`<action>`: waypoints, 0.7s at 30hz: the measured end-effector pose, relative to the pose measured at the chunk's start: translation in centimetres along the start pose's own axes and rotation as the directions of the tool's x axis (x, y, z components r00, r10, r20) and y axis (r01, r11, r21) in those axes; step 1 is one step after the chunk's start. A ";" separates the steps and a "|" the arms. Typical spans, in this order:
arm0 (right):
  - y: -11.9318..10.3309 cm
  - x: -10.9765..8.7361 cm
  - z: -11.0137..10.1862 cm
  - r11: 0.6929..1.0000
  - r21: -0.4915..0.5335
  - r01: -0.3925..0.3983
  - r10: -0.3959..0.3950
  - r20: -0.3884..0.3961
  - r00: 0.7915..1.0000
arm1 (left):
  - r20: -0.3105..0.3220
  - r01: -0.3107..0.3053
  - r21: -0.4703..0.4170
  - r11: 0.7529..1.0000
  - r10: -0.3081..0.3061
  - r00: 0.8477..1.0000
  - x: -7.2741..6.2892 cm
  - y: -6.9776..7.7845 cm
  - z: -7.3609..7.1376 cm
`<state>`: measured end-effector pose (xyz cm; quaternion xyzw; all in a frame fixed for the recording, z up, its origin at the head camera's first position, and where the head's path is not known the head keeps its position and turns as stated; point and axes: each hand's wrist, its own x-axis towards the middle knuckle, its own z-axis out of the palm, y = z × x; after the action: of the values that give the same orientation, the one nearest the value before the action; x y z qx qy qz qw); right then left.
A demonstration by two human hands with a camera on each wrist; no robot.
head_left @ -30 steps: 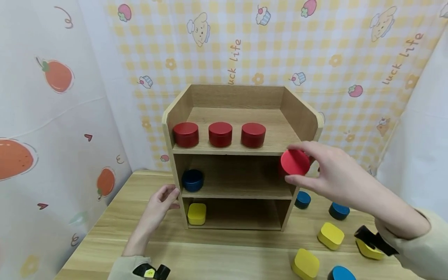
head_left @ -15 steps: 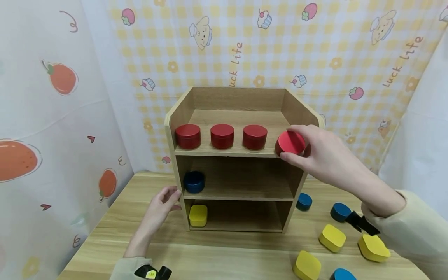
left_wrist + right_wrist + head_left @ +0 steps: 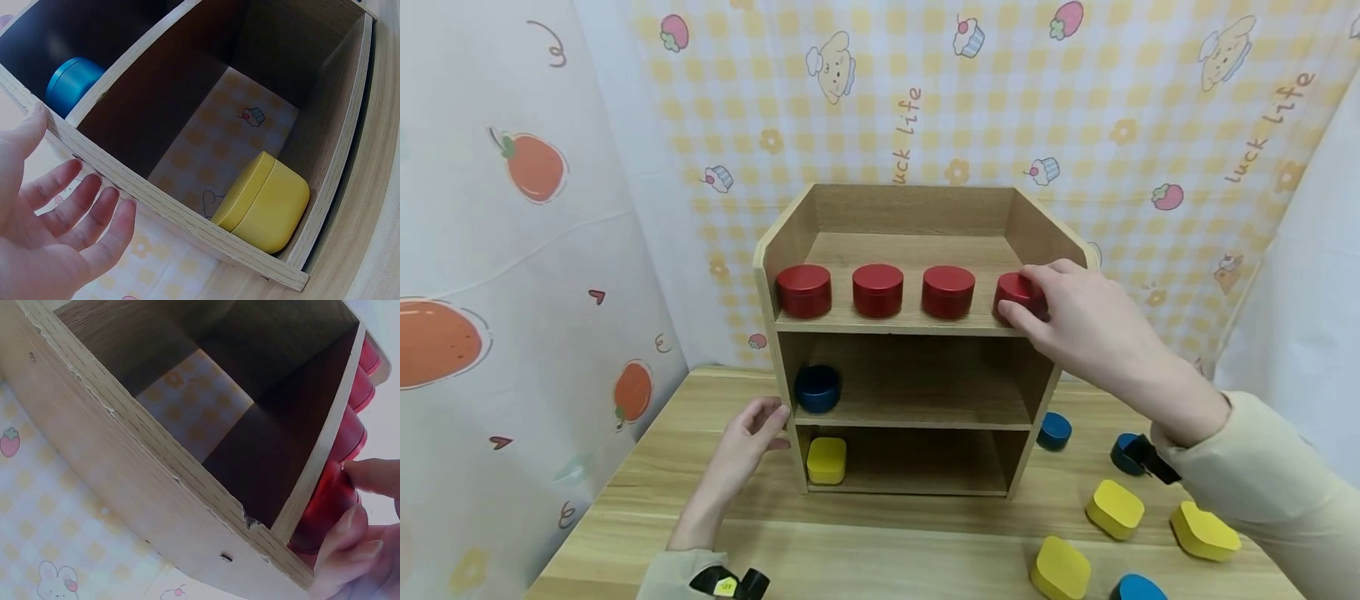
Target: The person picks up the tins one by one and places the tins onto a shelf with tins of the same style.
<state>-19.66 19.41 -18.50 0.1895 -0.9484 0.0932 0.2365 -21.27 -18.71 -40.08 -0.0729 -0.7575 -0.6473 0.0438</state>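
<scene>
At the right end of the wooden shelf unit's (image 3: 910,248) top board, my right hand (image 3: 1093,325) holds a round red tin (image 3: 1017,288) between thumb and fingers. The tin sits upright at the board's front edge; in the right wrist view the same red tin (image 3: 326,503) is partly covered by fingers. Left of it stand three more red tins (image 3: 877,292) in a row. My left hand (image 3: 741,442) is at the unit's left side, its thumb touching the panel edge and its fingers loosely bent, holding nothing.
A blue round tin (image 3: 817,389) stands on the middle shelf's left, a yellow rounded-square tin (image 3: 827,461) below it. Right of the unit, blue tins (image 3: 1055,432) and several yellow tins (image 3: 1116,509) lie on the wooden table (image 3: 865,550). A patterned curtain (image 3: 880,100) hangs behind.
My right hand has lifted the red tin from in front of the middle shelf up to the top board and levelled it beside the other three. The left hand stays put.
</scene>
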 end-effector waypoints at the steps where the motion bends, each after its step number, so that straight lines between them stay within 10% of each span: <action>1: 0.0 0.1 0.1 1.000 -0.004 0.003 -0.003 -0.004 1.000 | 0.000 0.000 -0.003 1.000 0.000 1.000 0.0 0.0 0.0; 21: -0.9 -0.5 0.5 0.998 -0.044 -0.049 0.043 -0.126 0.991 | 0.008 0.003 0.003 1.000 -0.003 1.000 0.1 -0.1 -0.1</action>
<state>-19.15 18.64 -19.09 0.1557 -0.9379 0.0881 0.2973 -21.44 -18.81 -40.17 -0.0745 -0.7588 -0.6458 0.0399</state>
